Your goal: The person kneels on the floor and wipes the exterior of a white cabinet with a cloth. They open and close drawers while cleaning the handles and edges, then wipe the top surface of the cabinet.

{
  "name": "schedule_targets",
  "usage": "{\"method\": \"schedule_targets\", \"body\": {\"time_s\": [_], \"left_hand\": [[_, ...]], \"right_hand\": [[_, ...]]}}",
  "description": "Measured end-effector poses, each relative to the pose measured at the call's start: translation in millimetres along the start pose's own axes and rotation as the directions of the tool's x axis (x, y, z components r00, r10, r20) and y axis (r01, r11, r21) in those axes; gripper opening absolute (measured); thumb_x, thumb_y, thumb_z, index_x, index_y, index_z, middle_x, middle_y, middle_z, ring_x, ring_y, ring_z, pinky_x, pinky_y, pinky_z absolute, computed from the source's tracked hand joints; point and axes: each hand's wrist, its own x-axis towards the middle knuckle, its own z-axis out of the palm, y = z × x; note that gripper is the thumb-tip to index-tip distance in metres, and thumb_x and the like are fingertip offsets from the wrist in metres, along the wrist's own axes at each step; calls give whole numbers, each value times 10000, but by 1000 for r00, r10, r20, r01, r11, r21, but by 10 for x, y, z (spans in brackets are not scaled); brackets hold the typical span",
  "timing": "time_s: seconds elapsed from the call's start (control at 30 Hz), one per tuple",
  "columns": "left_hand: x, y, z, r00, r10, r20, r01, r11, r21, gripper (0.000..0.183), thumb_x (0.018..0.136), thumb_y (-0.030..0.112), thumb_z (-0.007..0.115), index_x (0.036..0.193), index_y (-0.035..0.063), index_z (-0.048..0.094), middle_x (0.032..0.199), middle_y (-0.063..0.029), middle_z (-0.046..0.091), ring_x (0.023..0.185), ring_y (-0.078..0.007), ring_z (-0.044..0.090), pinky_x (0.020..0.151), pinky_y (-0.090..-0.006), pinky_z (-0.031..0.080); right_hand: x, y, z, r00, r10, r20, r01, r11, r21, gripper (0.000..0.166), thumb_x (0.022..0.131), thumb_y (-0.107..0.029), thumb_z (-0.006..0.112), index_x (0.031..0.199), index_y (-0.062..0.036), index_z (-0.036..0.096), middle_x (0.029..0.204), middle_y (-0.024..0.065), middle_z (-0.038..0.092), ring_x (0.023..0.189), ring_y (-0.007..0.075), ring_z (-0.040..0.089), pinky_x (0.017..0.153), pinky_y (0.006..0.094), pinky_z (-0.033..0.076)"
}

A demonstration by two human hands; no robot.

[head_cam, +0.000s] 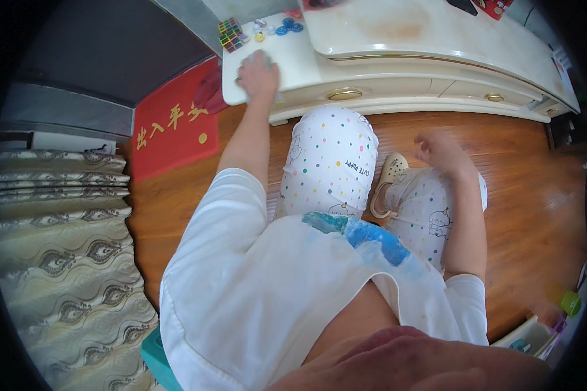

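My left hand (258, 76) is spread palm down on the low white end (298, 68) of a cabinet, blurred. Grey-green and pale patches show at its fingers and wrist; whether it holds a thin cloth there is unclear. Beyond the fingertips, two puzzle cubes (231, 41) sit at the surface's far left corner. Beside them are several small figurines (259, 36) and a blue fidget spinner (289, 26). Over my right knee hovers my right hand (440, 150), fingers loosely bent and apart, with nothing seen in it.
A higher white cabinet top (420, 34) extends right, above drawers with gold handles (345, 94). To the left lie a red doormat (171, 141) with gold writing and a patterned curtain (78, 254). An open white bin (523, 337) stands at lower right on the wooden floor (523, 195).
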Motion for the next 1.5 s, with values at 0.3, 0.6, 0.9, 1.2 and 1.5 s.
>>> {"method": "schedule_targets", "body": {"time_s": [0.3,0.6,0.9,1.2,1.5], "left_hand": [[-383,595,291,845,533,-48,-535,841,-79,593,761,426,717,1241,119,553,1157,-169,530,1075,-348,523,882,-476,452],[-402,-209,-90,831,548,93,-555,827,90,710,725,288,788,1345,316,443,1162,-124,510,1053,-325,547,838,-448,501],[-419,-951,-649,891,244,382,-312,942,124,651,774,274,761,1349,248,457,1233,-173,537,1155,-347,545,950,-423,475],[-370,-935,-665,923,276,270,-268,961,-65,655,771,290,757,1353,204,469,1255,-176,541,1178,-353,526,981,-414,449],[303,-1334,-539,915,333,229,-261,920,-293,637,755,242,781,1322,132,513,1229,-171,584,1142,-330,554,979,-401,442]], "right_hand": [[-90,-35,-39,1000,-25,6,25,1000,0,346,829,-223,695,1071,21,650,922,202,687,839,314,669,744,381,526],[36,157,-30,992,-112,-49,115,992,51,323,826,-216,693,1040,23,661,982,208,681,899,325,660,789,393,520],[474,106,169,982,-186,30,186,982,26,300,831,-251,691,1000,-4,680,1054,181,666,979,329,635,856,390,506],[798,-79,479,939,-302,162,319,944,-89,297,825,-245,701,1001,-6,695,1030,204,676,1003,336,634,862,399,503],[863,-621,568,929,-333,164,349,934,-79,318,824,-185,692,1081,-4,640,968,201,666,917,340,636,802,412,500]]}}
